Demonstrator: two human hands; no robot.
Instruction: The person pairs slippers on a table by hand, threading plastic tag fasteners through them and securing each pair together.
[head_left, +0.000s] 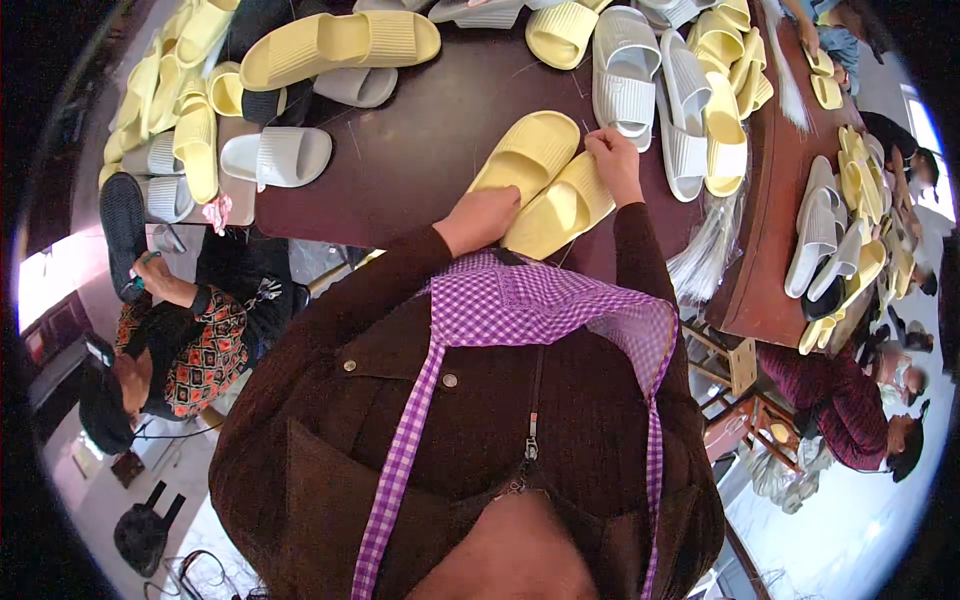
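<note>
Two yellow slippers lie side by side on the dark table in front of me. My left hand (485,215) is closed on the near edge of the left yellow slipper (535,145), its fingers partly hidden at the strap. Beside it, the right yellow slipper (565,205) rests at a slant, close to my body. My right hand (615,165) is at that slipper's far end, thumb and fingertips pinched together. A thin pale strand seems to show by those fingertips, but what they hold is too small to make out.
Grey slippers (625,80) and more yellow ones stand close on the right. A bundle of clear thin strips (707,255) hangs over the table's near edge. Piled slippers (285,155) fill the left. At left a co-worker's hand (165,280) holds a black slipper (122,235).
</note>
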